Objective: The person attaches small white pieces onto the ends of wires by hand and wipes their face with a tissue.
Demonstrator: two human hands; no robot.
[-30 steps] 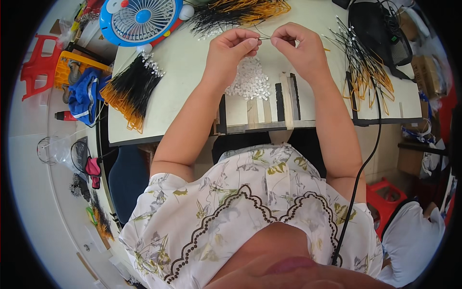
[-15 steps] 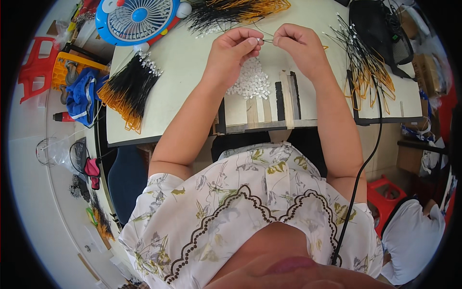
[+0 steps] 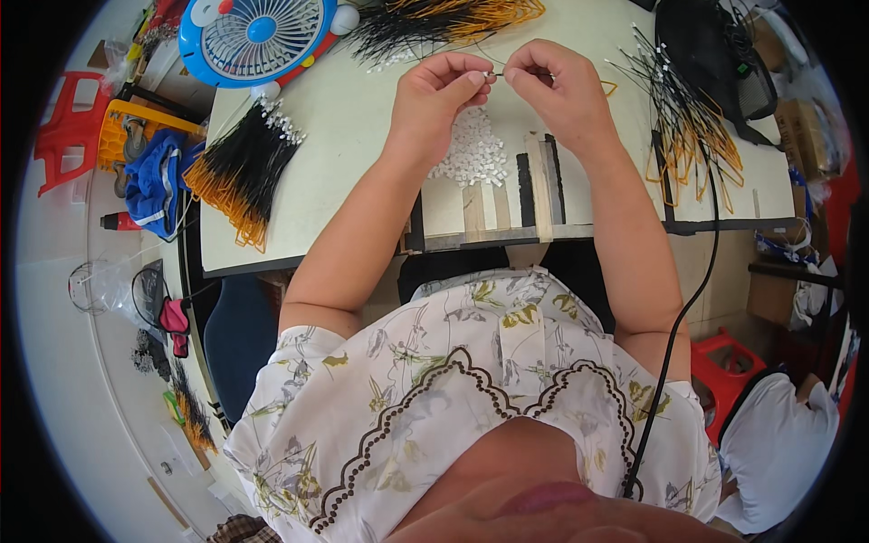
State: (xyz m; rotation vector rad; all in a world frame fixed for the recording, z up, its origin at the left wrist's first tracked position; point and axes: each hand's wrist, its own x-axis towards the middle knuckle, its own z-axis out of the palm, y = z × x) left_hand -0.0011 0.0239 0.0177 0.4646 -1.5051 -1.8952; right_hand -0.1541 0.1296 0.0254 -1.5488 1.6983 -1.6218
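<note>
Since a second ago I see both hands drawn slightly closer together, the view barely shifted. Nearest me, the heap of small white connectors (image 3: 471,156) lies on the surface (image 3: 362,136), still large, so I judge much work remains. Above it, my left hand (image 3: 444,90) and right hand (image 3: 557,86) each pinch an end of a thin dark wire (image 3: 497,74). Beyond, bundled black-and-orange wires (image 3: 444,18) wait.

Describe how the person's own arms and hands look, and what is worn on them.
Both forearms are bare: no gloves, rings or watch show on the left hand or the right hand. Short sleeves of a white blouse with a leaf print and dark scalloped trim end above the elbows.
</note>
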